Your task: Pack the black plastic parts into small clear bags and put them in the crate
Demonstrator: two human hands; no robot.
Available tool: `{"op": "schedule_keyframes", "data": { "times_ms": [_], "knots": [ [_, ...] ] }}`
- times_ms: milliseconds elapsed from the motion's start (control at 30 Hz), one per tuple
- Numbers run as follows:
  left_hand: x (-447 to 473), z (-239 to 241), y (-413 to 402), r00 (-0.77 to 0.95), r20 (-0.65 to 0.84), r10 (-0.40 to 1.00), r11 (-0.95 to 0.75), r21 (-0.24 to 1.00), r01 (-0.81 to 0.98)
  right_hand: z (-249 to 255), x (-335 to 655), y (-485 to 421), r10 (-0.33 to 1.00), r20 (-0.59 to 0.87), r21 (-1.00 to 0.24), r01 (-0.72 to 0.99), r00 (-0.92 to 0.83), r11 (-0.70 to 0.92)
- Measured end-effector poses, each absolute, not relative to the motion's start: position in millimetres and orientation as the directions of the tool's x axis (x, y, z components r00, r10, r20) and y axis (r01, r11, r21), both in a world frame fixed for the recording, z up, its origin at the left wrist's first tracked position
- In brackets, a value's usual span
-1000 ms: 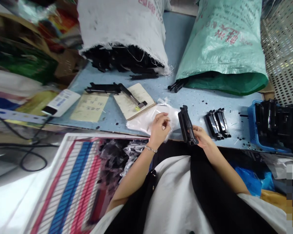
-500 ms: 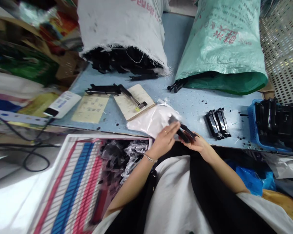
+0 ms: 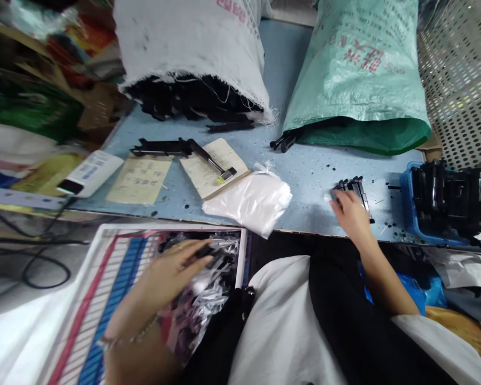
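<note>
My left hand (image 3: 164, 275), blurred by motion, is over the bin (image 3: 242, 262) at the table's front edge. Its fingers are closed on a small black plastic part (image 3: 205, 250). Under and beside it lie several dark parts in clear wrapping (image 3: 220, 286). On the blue table, my right hand (image 3: 351, 216) has its fingers curled over the left one of two black plastic parts and hides most of it. The other black plastic part (image 3: 363, 193) lies close alongside. A stack of clear plastic bags (image 3: 252, 200) rests between the hands.
Behind stand a white woven sack (image 3: 192, 43) and a green sack (image 3: 361, 80), both with black parts at the mouth. A blue basket (image 3: 409, 206) of black parts is at right. Left are a notebook (image 3: 208, 179), a paper note (image 3: 140, 179) and a white device (image 3: 92, 174).
My hands have moved apart. The left went down and left over the bin with a black part; the right went right to the two black parts on the table.
</note>
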State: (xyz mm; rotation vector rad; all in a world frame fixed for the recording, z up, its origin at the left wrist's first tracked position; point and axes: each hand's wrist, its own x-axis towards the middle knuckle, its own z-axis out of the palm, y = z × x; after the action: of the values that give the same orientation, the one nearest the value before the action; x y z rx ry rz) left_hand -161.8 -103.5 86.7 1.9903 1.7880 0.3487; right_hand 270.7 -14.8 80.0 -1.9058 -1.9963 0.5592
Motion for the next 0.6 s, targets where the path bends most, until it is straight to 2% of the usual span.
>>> {"op": "schedule_keyframes", "data": {
  "times_ms": [67,100,167,200,267,367,433,500,600],
  "knots": [
    [-199.8,55.6,-92.3,-0.021,-0.239,0.971,0.109,0.362,0.926,73.3,287.8,-1.5,0.997,0.009,-0.196,0.978,0.079,-0.076],
    [-210.5,40.7,-85.4,-0.100,-0.279,0.955,0.184,0.293,0.938,69.4,290.9,3.0,0.997,-0.005,-0.105,0.991,0.080,-0.080],
    [-211.9,20.4,-72.2,-0.229,-0.266,0.937,0.287,0.208,0.935,63.0,286.8,5.2,0.999,-0.053,-0.045,0.999,-0.010,0.008],
    [-202.8,16.6,-66.9,-0.274,-0.205,0.940,0.316,0.207,0.926,60.9,281.1,3.2,0.995,-0.066,-0.053,0.996,-0.076,0.073],
    [-167.8,20.2,-59.1,-0.312,-0.031,0.950,0.307,0.291,0.906,58.5,267.4,-4.6,0.973,-0.068,-0.096,0.973,-0.219,0.212],
    [-93.9,36.6,-49.8,-0.221,0.160,0.962,0.126,0.458,0.880,56.3,252.8,-16.5,0.940,-0.032,-0.169,0.929,-0.339,0.329],
    [-49.1,42.3,-41.4,-0.031,0.189,0.981,-0.072,0.513,0.855,54.3,250.8,-20.7,0.943,0.011,-0.216,0.920,-0.333,0.328],
    [-20.1,41.2,-30.6,0.150,0.160,0.976,-0.212,0.510,0.833,51.9,253.9,-22.2,0.960,0.058,-0.276,0.920,-0.274,0.279],
    [-11.4,34.0,-14.4,0.261,0.071,0.963,-0.253,0.577,0.777,47.9,264.5,-21.0,0.992,0.035,-0.371,0.920,-0.122,0.126]
  ]
}}
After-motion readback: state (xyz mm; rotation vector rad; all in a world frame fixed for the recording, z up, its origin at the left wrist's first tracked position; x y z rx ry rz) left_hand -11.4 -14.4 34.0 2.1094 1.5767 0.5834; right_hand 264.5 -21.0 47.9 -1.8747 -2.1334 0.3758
